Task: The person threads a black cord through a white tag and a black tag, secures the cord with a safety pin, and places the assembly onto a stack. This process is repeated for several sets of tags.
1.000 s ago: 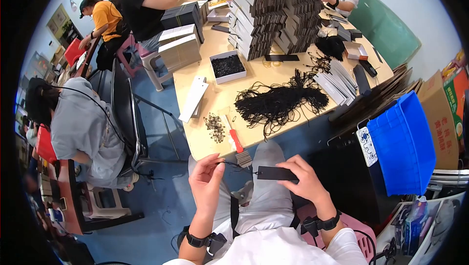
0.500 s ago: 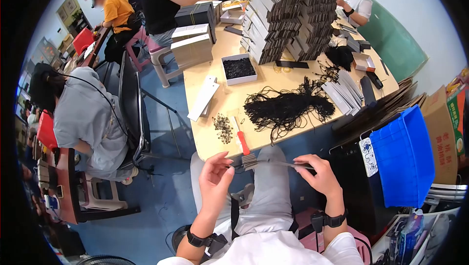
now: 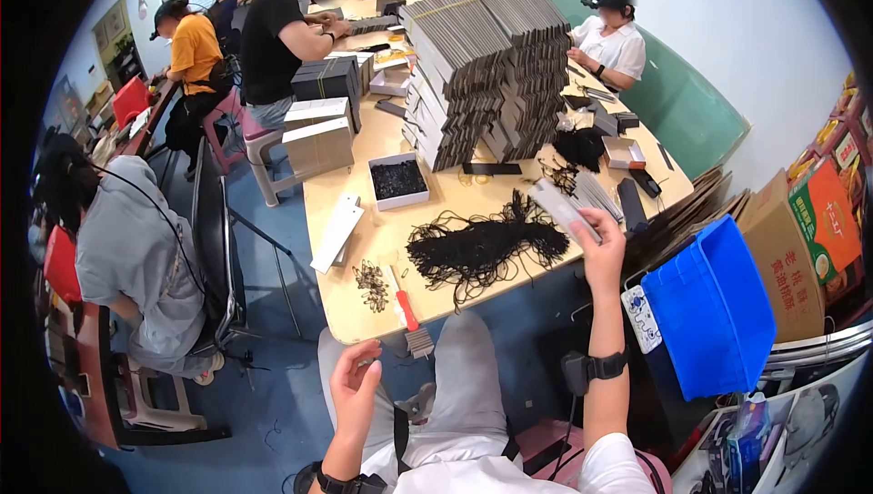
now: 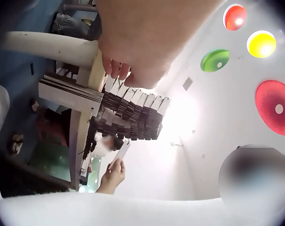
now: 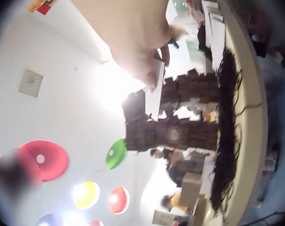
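Observation:
My right hand point(image 3: 602, 248) is stretched out over the table's right part and pinches a pale grey tag point(image 3: 557, 206), a flat oblong card, between thumb and fingers. In the right wrist view that tag point(image 5: 154, 96) is seen nearly edge-on with a small hole by its end. Just beyond it lies a row of similar light tags point(image 3: 600, 199), partly covered by the held one. To its left spreads a bundle of black cords point(image 3: 482, 244). My left hand point(image 3: 353, 389) hovers over my lap before the table edge, fingers loosely bent, with nothing seen in its grip.
Tall stacks of tags point(image 3: 491, 66) rise mid-table. Nearer are a white box of small black pieces point(image 3: 398, 180), safety pins point(image 3: 371, 285), a red-handled tool point(image 3: 406, 310) and white tags point(image 3: 338, 232). A blue crate point(image 3: 714, 307) stands right of me. Several people work around.
The dark tag, first held by its cord between both hands, passed to the right hand alone. That hand swung forward and right over the table; the left stayed back. The head view shifted too.

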Tool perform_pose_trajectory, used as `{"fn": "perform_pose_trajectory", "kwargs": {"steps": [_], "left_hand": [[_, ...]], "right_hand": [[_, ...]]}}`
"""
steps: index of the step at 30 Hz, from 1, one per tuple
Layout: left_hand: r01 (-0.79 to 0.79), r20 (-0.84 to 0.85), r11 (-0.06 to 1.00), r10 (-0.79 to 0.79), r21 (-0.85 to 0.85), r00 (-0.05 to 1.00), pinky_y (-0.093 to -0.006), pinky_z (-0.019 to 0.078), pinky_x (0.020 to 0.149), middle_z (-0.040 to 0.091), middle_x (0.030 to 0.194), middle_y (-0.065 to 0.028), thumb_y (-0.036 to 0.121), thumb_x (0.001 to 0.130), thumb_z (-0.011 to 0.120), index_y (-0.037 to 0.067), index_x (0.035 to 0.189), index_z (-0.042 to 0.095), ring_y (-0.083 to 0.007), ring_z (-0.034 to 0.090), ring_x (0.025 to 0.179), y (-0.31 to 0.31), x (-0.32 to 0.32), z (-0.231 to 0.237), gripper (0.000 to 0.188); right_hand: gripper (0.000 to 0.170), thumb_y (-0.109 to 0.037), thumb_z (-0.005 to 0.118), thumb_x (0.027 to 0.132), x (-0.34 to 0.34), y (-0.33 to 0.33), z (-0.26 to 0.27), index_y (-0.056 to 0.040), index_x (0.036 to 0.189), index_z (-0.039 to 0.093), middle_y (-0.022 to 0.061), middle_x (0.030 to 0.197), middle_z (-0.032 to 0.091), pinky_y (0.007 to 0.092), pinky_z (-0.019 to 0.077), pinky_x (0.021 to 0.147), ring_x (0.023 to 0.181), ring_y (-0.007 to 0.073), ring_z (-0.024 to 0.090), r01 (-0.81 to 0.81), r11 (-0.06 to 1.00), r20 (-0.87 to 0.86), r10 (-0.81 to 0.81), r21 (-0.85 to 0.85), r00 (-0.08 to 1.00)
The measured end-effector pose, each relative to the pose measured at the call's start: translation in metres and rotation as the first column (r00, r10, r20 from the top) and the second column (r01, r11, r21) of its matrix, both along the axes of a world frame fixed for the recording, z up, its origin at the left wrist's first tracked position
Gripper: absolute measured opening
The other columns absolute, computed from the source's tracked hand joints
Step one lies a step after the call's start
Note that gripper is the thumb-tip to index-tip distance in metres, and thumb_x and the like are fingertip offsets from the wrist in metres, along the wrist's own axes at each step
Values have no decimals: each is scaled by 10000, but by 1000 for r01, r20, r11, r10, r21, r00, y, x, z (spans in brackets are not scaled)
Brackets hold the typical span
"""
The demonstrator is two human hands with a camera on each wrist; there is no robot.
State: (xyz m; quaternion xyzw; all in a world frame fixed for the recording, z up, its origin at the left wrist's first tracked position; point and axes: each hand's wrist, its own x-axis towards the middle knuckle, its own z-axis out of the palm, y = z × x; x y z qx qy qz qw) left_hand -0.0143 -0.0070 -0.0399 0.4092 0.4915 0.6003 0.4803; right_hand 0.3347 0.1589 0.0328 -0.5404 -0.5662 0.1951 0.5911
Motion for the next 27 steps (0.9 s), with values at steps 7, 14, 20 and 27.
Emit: {"fn": "perform_pose_trajectory", "kwargs": {"steps": [7,14,20,27], "left_hand": [[-59,-39,998,57,-29,998,-283,448,874,620,1144,-74,9,850,608,8,1143,599,-165,585,1040,-10,-11,-9,293],[-88,-310,992,113,93,944,-271,475,813,608,1103,-95,-32,828,593,18,1106,633,-183,590,999,1,-3,-6,286],[-88,-642,954,259,286,721,-312,484,807,602,1081,-129,-69,797,570,2,1078,629,-244,601,986,12,-5,4,296],[-94,-710,964,247,249,660,-338,492,739,613,962,-138,-36,817,599,16,1079,620,-263,619,848,33,-18,1,268]], "right_hand": [[211,-100,689,833,62,30,-79,28,997,654,114,936,693,303,482,824,892,183,649,264,962,217,-244,-65,945],[195,-165,715,807,64,33,-88,-48,962,696,122,924,648,380,455,843,921,273,602,409,908,304,-366,-88,879],[212,-262,707,816,56,30,-94,-122,976,698,52,993,591,395,401,841,995,262,530,524,838,609,-499,155,617],[163,-150,545,936,40,27,-91,-39,1002,645,103,958,612,399,415,834,925,291,549,486,838,384,-546,249,745]]}}
